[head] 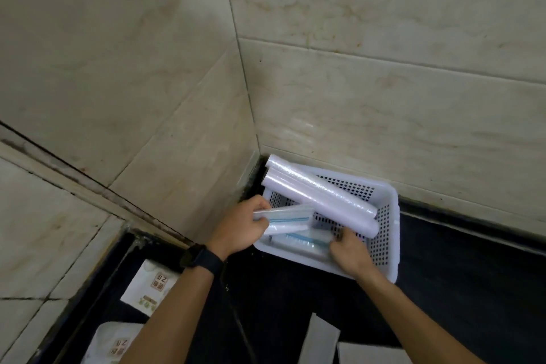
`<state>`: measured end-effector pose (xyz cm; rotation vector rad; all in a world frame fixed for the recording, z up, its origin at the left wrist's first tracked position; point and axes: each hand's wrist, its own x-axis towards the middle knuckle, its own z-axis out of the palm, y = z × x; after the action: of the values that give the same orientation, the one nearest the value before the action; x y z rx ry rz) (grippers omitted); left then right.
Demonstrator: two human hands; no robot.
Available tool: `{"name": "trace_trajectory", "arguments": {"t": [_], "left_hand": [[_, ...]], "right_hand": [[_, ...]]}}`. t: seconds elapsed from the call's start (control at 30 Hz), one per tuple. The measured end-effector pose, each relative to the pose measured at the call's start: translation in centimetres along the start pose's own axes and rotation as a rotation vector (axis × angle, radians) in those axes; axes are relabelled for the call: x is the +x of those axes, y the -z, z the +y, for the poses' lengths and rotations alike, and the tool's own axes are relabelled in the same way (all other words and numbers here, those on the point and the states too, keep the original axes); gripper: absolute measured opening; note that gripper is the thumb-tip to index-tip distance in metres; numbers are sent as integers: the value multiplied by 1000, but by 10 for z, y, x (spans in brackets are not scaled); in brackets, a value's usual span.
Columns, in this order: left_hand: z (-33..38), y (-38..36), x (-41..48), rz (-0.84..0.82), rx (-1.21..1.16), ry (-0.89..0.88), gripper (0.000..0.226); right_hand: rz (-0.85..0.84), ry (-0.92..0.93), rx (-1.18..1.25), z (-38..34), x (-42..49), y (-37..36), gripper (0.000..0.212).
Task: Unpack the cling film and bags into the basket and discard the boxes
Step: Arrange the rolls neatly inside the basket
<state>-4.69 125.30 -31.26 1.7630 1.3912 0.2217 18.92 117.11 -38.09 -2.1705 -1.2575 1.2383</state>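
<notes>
Step in hand: loading bag rolls into the white perforated basket (pixel 387 216), which sits on the dark surface (pixel 461 275) in the tiled wall corner.
Left hand (pixel 240 229): fingers clenched around one end of a bag roll (pixel 288 213) with blue zip lines, held over the basket's near-left rim.
Right hand (pixel 350 250): inside the basket, fingers curled onto a second bag roll (pixel 307 241) lying on the basket floor; a full grip cannot be told.
Cling film rolls (pixel 322 196): two, lying diagonally across the basket, far ends resting over the back corner rim.
Boxes: printed cartons (pixel 150 287) lie on the surface at near left; white flat pieces (pixel 320 340) lie at near centre; none discarded yet.
Next move, as judged: lower the left-hand roll beside the second, release, then collect the boxes.
</notes>
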Motion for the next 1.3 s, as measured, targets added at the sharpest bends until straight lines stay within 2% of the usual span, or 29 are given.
{"name": "trace_trajectory", "arguments": {"t": [0.07, 0.17, 0.27, 0.37, 0.43, 0.47, 0.53, 0.6, 0.7, 0.83, 1.0, 1.3], "left_hand": [[3, -4, 10, -42, -8, 19, 16], [8, -17, 28, -122, 16, 43, 25], [14, -35, 46, -220, 94, 72, 30], [19, -53, 61, -285, 193, 80, 29], [20, -63, 67, -299, 362, 69, 27], [20, -67, 68, -281, 530, 32, 27], [16, -77, 70, -222, 894, -94, 31], [13, -89, 70, -229, 1073, -175, 45], [8, -103, 73, -292, 997, -153, 57], [6, -108, 73, -330, 824, -77, 45], [6, -108, 72, -301, 804, -51, 53], [9, -112, 68, -322, 787, 4, 47]], "right_hand": [[-141, -9, -21, -7, -2, 0, 43], [-152, 13, -39, -12, -8, 7, 45], [-5, 42, -97, 4, -22, 23, 54], [307, 119, -244, 33, -36, 36, 53], [472, 164, -313, 52, -39, 42, 53], [499, 150, -342, 61, -37, 44, 58], [444, 103, -311, 73, -36, 43, 72], [362, 77, -191, 79, -35, 37, 83], [293, 102, -43, 82, -33, 30, 91], [240, 44, 5, 81, -33, 32, 94], [220, 32, 20, 82, -33, 34, 96], [214, 55, 27, 81, -36, 38, 97]]}}
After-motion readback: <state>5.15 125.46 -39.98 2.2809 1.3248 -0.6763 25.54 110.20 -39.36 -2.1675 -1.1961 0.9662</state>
